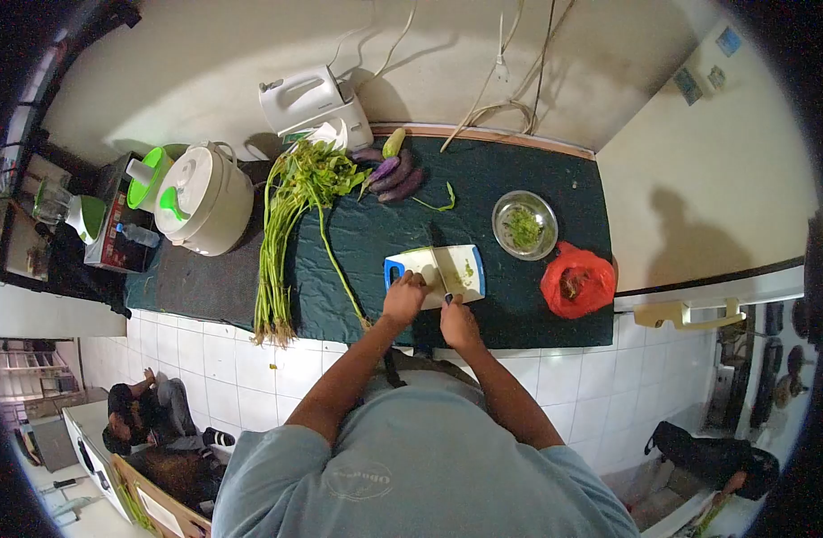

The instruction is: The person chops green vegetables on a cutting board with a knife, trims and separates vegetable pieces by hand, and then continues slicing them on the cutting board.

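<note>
The right hand (459,323) is closing around the dark handle of a long-bladed kitchen knife (441,272), its blade pointing away across a white cutting board with blue ends (420,260). The left hand (407,296) is resting with bent fingers on the board's left part; whether it is gripping anything, I cannot tell. To the right, an open red plastic bag (586,269) is holding brownish contents, too unclear to name. Just beyond, a round, shiny metal bowl (546,216) is holding finely cut green pieces (524,229) in a loose heap. On the board, right of the blade, small green bits (469,271) are lying scattered. Left of the board, long-stemmed leafy greens (290,224) are stretching across the dark green cloth (519,314), roots nearest the person. Farther back, glossy purple eggplants (401,177) are lying grouped beside the leaves.
</note>
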The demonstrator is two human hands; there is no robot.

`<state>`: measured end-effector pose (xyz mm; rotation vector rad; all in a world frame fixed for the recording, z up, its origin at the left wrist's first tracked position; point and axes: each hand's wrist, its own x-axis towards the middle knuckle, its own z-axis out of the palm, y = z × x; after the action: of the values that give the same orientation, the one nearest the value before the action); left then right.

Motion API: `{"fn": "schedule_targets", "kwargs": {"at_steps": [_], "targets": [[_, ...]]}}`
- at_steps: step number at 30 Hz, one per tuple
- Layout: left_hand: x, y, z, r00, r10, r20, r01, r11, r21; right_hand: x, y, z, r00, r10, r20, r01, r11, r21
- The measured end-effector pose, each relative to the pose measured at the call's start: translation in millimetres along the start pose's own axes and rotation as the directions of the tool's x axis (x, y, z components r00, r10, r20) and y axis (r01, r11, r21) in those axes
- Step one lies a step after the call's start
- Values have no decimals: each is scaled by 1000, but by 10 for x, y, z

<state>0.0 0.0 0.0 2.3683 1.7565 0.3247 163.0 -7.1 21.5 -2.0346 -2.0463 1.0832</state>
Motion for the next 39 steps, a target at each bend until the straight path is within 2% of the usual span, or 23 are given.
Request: {"fn": "schedule_targets", "kwargs": {"at_steps": [2,3,5,8,9,11,14,18,21,23,27,32,33,35,39], "targets": [[9,7,12,999,-5,-33,4,1000,-4,109,73,71,992,-87,-89,88,996,4],[-52,-200,-118,1000,1,-24,0,999,41,152,-130,178,990,-102,-94,107,993,45],[-30,-240,-175,1000,-8,-1,8,998,62,174,-181,128,986,-160,-51,161,987,17],[-2,-223,-148,999,-27,18,26,998,56,-66,-238,16,976,-202,-81,200,979,-33],[14,-194,-160,999,-31,15,30,998,52,-75,-210,53,976,-204,-79,202,979,-38],[22,-129,-190,997,-67,29,65,996,55,-99,-156,132,992,-108,-62,109,994,27],[32,-81,-156,998,-64,29,62,997,51,-64,-195,4,985,-160,-69,159,987,-22],[65,-96,-94,997,-48,59,46,998,32,-37,-145,-46,989,-135,-59,134,991,-26],[35,-91,3,999,-21,38,19,999,35,-188,-83,-15,991,-129,-25,130,991,33],[49,-57,2,999,-41,35,39,998,58,-192,-53,60,998,-30,-51,31,999,23],[39,-18,3,1000,0,2,0,998,64,-100,-72,-34,997,-55,-49,58,995,76],[55,4,-42,999,-44,29,45,999,-20,-216,-65,-93,982,-177,-60,175,984,-35],[51,1,-36,998,-49,31,50,999,-22,-230,-43,-40,983,-177,-55,176,984,-36],[56,-12,-21,998,-44,47,44,999,4,-235,-11,73,999,-41,-10,41,999,-9],[55,-14,6,999,-36,-33,36,999,-28,-96,-25,56,990,-105,-94,114,988,100]]}}
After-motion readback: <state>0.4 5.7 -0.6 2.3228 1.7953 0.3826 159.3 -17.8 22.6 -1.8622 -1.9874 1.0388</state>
